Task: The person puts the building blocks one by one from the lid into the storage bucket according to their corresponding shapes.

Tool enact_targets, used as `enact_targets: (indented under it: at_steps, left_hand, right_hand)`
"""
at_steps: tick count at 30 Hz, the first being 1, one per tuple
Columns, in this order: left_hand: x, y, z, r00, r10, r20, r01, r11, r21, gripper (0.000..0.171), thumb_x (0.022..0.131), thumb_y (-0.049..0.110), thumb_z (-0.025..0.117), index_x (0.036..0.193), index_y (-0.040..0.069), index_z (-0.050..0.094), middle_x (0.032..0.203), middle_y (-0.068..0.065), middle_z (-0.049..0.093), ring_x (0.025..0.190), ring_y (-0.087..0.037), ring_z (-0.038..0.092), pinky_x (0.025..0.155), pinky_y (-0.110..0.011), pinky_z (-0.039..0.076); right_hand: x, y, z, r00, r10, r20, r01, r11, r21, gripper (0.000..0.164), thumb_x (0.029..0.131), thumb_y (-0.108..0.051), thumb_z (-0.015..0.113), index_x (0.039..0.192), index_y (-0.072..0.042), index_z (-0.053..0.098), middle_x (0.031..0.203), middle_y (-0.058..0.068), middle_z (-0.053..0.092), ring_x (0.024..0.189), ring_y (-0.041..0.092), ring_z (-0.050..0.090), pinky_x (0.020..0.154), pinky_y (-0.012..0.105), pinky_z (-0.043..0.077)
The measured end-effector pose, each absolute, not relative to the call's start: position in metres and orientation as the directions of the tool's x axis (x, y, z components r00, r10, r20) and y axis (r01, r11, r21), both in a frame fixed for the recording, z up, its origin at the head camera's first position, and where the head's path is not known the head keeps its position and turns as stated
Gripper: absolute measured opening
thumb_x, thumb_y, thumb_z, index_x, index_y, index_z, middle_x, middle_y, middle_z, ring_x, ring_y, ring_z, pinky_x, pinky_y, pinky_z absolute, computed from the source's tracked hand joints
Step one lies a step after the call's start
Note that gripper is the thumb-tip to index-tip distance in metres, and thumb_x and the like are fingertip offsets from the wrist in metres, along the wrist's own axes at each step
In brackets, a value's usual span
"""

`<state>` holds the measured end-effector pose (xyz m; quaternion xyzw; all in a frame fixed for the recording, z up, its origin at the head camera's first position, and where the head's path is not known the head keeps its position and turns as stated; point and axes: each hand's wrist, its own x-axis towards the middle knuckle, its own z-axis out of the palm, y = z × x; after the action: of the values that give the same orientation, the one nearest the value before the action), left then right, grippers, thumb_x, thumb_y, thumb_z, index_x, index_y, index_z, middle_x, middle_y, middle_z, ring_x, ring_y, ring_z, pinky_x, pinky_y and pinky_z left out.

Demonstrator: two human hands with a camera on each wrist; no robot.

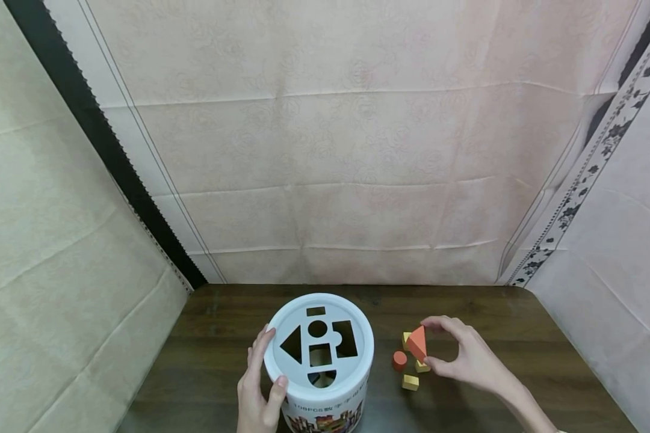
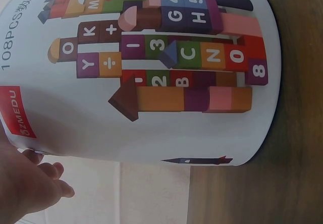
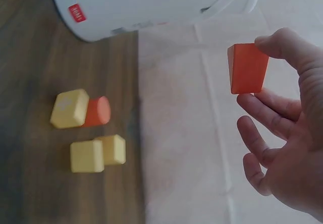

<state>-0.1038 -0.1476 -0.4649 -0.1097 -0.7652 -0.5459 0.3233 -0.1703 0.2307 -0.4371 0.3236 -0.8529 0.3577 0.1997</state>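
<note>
A white bucket (image 1: 352,400) with a pale blue lid (image 1: 342,309) stands on the table; the lid has several shaped holes, among them a triangle and a circle. My left hand (image 1: 258,388) rests against the left side of the bucket, fingertips and thumb at the lid's rim. To the right, my right hand (image 1: 466,358) pinches a red triangular block (image 3: 248,68) between thumb and fingertips, raised over the small blocks. Below it lie a red cylinder (image 1: 399,361) and several yellow blocks (image 1: 410,382), one of them partly hidden by the triangular block.
The brown wooden table (image 1: 184,367) ends at a back wall of pale cloth (image 1: 346,180). More cloth hangs at the left (image 1: 59,270) and right (image 1: 617,252). Printed block pictures (image 2: 186,57) cover the bucket's side.
</note>
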Motion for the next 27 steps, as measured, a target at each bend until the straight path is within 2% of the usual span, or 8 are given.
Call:
enact_targets:
  at_steps: [5, 10, 16, 24, 27]
  left_hand:
    - [-0.104, -0.148, -0.464, -0.769, -0.184, 0.613, 0.518, 0.385, 0.764, 0.063, 0.082, 0.016, 0.063, 0.145, 0.015, 0.054, 0.148, -0.01, 0.05, 0.14, -0.031, 0.038, 0.096, -0.083, 0.013]
    - [-0.104, -0.147, -0.464, -0.774, -0.187, 0.605, 0.508, 0.387, 0.77, 0.063, 0.083, 0.016, 0.062, 0.145, 0.015, 0.054, 0.148, -0.009, 0.05, 0.14, -0.032, 0.038, 0.096, -0.083, 0.014]
    - [-0.104, -0.148, -0.465, -0.769, -0.186, 0.611, 0.514, 0.389, 0.765, 0.063, 0.083, 0.016, 0.063, 0.145, 0.016, 0.054, 0.148, -0.01, 0.05, 0.14, -0.031, 0.039, 0.096, -0.083, 0.014]
    - [-0.104, -0.148, -0.467, -0.755, -0.18, 0.631, 0.533, 0.392, 0.75, 0.063, 0.084, 0.017, 0.063, 0.145, 0.015, 0.053, 0.147, -0.009, 0.05, 0.139, -0.029, 0.04, 0.096, -0.083, 0.014]
    - [-0.104, -0.149, -0.467, -0.753, -0.178, 0.633, 0.535, 0.394, 0.748, 0.063, 0.084, 0.017, 0.064, 0.145, 0.015, 0.053, 0.148, -0.009, 0.05, 0.14, -0.028, 0.039, 0.096, -0.083, 0.014]
  right_hand:
    - [-0.17, 0.221, -0.424, -0.706, -0.404, 0.582, -0.696, 0.55, -0.462, 0.059, 0.064, -0.014, 0.09, 0.118, -0.018, 0.066, 0.11, -0.013, 0.066, 0.1, 0.017, 0.061, 0.086, 0.026, 0.044]
    - [-0.167, 0.209, -0.409, -0.72, -0.4, 0.567, -0.683, 0.554, -0.477, 0.059, 0.066, -0.017, 0.09, 0.119, -0.021, 0.066, 0.113, -0.012, 0.065, 0.103, 0.014, 0.059, 0.088, 0.034, 0.038]
    - [-0.167, 0.195, -0.396, -0.696, -0.433, 0.573, -0.712, 0.522, -0.47, 0.058, 0.067, -0.017, 0.088, 0.12, -0.021, 0.066, 0.114, -0.012, 0.064, 0.104, 0.013, 0.057, 0.086, 0.036, 0.034]
    - [-0.169, 0.178, -0.381, -0.704, -0.452, 0.549, -0.71, 0.482, -0.514, 0.054, 0.07, -0.021, 0.088, 0.119, -0.017, 0.067, 0.116, -0.014, 0.064, 0.108, 0.011, 0.054, 0.087, 0.047, 0.036]
    - [-0.17, 0.168, -0.377, -0.697, -0.465, 0.546, -0.717, 0.467, -0.517, 0.054, 0.069, -0.02, 0.088, 0.119, -0.015, 0.068, 0.115, -0.014, 0.064, 0.107, 0.011, 0.054, 0.087, 0.048, 0.037]
